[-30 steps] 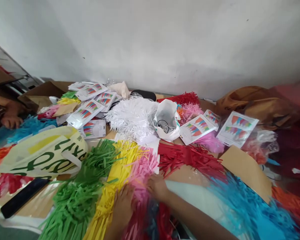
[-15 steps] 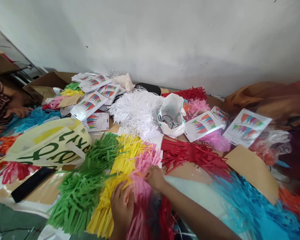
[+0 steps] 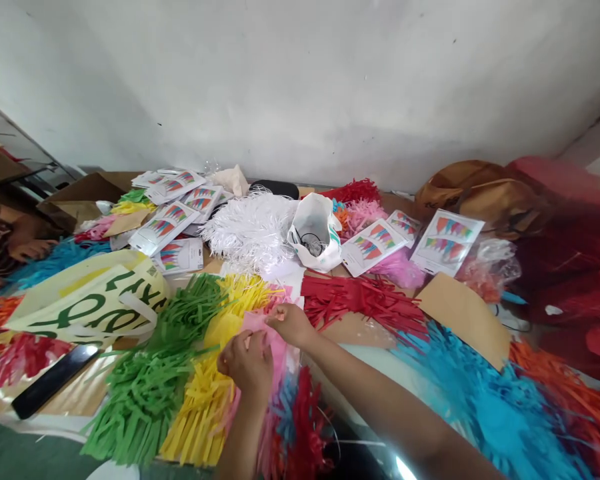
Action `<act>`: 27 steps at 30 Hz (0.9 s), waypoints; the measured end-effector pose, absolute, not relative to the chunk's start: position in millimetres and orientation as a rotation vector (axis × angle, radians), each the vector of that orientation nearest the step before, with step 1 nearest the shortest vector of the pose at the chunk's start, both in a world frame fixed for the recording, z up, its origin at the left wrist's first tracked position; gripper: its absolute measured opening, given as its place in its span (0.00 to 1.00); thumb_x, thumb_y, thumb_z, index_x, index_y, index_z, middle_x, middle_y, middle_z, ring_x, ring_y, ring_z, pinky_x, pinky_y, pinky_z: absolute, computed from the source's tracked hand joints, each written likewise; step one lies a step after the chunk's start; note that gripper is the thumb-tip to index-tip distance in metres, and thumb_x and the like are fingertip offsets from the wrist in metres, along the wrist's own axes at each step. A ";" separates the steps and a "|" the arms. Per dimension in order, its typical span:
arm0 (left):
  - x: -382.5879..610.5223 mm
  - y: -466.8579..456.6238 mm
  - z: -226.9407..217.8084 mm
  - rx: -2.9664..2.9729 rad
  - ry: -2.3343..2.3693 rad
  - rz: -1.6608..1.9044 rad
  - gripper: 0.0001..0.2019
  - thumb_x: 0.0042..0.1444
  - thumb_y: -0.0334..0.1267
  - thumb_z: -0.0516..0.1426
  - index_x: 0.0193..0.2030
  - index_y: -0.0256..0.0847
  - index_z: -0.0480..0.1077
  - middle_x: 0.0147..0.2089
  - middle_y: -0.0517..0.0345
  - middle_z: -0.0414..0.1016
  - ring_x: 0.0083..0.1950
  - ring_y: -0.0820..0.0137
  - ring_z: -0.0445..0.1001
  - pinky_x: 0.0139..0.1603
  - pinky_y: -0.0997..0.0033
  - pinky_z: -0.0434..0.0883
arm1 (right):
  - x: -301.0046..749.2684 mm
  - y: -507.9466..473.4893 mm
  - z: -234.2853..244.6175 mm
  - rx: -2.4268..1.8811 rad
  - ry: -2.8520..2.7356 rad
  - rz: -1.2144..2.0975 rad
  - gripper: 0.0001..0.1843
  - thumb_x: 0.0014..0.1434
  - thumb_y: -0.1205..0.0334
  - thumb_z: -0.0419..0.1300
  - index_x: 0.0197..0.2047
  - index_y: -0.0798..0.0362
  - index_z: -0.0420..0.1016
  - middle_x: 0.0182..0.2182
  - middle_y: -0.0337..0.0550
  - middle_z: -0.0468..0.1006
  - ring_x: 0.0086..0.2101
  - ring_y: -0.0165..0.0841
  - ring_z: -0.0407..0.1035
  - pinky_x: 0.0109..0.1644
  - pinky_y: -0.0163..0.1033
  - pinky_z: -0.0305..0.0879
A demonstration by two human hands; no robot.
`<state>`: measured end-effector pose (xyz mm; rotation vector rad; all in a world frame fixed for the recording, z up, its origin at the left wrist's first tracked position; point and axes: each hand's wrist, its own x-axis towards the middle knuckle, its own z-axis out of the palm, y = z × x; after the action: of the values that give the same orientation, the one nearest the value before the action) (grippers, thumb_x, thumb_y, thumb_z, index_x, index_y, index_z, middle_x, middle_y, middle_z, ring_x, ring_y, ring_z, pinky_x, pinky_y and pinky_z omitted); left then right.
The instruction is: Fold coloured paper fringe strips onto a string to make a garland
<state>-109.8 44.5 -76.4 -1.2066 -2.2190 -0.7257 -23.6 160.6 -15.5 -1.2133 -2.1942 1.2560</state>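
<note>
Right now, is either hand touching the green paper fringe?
No, the left hand and right hand are both at the pink paper fringe, while the green paper fringe lies further left, past the yellow paper fringe.

Left hand (image 3: 247,363) and right hand (image 3: 290,325), lower centre: both pinching pink fringed paper (image 3: 274,353). Adjoining: yellow fringed paper (image 3: 205,407), green fringed paper (image 3: 143,393). To the right: red fringed paper (image 3: 360,300), blue fringed paper (image 3: 495,407). Upper centre: white paper fringe (image 3: 250,230), bunting packets (image 3: 165,227). Far left: co-worker's hand (image 3: 27,249).
</note>
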 end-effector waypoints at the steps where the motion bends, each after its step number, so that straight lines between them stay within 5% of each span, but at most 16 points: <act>1: -118.4 42.8 -66.0 -1.224 -2.227 -0.707 0.06 0.56 0.36 0.56 0.34 0.45 0.76 0.42 0.51 0.75 0.47 0.57 0.69 0.51 0.52 0.61 | -12.3 157.7 -14.6 -1.185 -2.129 1.250 0.07 0.57 0.61 0.61 0.38 0.51 0.79 0.38 0.42 0.81 0.40 0.35 0.72 0.45 0.37 0.64; 4: -137.0 41.2 -27.5 -1.260 -2.201 -0.657 0.05 0.50 0.34 0.59 0.30 0.45 0.77 0.40 0.53 0.76 0.45 0.58 0.70 0.52 0.53 0.60 | 12.6 138.2 -19.3 -0.998 -1.918 1.423 0.10 0.59 0.63 0.58 0.42 0.52 0.78 0.44 0.46 0.78 0.47 0.36 0.69 0.53 0.41 0.62; 9: -111.9 45.2 42.4 -1.438 -1.978 -0.614 0.09 0.47 0.29 0.58 0.32 0.46 0.77 0.44 0.53 0.76 0.51 0.55 0.69 0.56 0.50 0.60 | -1.3 109.2 -33.8 -0.618 -1.712 1.977 0.07 0.53 0.65 0.59 0.34 0.52 0.79 0.22 0.35 0.75 0.22 0.28 0.65 0.32 0.36 0.66; 12: -80.9 35.9 54.8 -1.565 -1.845 -0.634 0.10 0.47 0.30 0.57 0.34 0.48 0.77 0.45 0.52 0.75 0.53 0.55 0.69 0.60 0.46 0.58 | -3.7 120.4 -28.2 -0.623 -1.475 2.011 0.13 0.58 0.55 0.55 0.35 0.53 0.77 0.22 0.38 0.74 0.22 0.30 0.65 0.29 0.37 0.66; 15: -59.5 24.3 25.0 -1.637 -1.827 -0.723 0.10 0.48 0.31 0.57 0.34 0.48 0.77 0.43 0.51 0.75 0.51 0.55 0.69 0.57 0.46 0.61 | 37.5 140.3 -22.2 -0.626 -1.224 1.957 0.20 0.60 0.50 0.49 0.45 0.52 0.75 0.34 0.46 0.79 0.32 0.36 0.72 0.36 0.41 0.70; 20: -8.0 31.5 -75.7 -1.932 -1.934 -0.782 0.15 0.48 0.26 0.57 0.36 0.51 0.78 0.44 0.54 0.79 0.50 0.57 0.70 0.56 0.49 0.62 | 179.8 140.4 -64.5 -0.729 -1.050 1.778 0.25 0.52 0.60 0.55 0.55 0.46 0.68 0.52 0.48 0.75 0.45 0.40 0.74 0.44 0.46 0.72; 24: 46.1 40.6 -126.7 -2.221 -2.094 -0.732 0.23 0.43 0.20 0.56 0.37 0.56 0.78 0.48 0.61 0.80 0.54 0.57 0.71 0.61 0.45 0.58 | 289.6 107.9 -118.5 -1.393 -1.220 1.112 0.21 0.58 0.54 0.49 0.52 0.47 0.71 0.43 0.52 0.79 0.39 0.45 0.76 0.37 0.51 0.73; 27: 67.1 46.3 -137.9 -2.317 -2.147 -0.737 0.23 0.42 0.19 0.55 0.35 0.54 0.79 0.48 0.61 0.81 0.55 0.57 0.72 0.62 0.45 0.58 | 316.8 78.1 -138.9 -1.575 -1.400 0.761 0.15 0.60 0.51 0.54 0.46 0.43 0.75 0.39 0.50 0.79 0.41 0.50 0.74 0.43 0.57 0.70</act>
<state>67.1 46.3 -137.9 -2.3170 -2.1473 -0.7367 316.8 78.1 -138.9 -1.5747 -1.3998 0.7612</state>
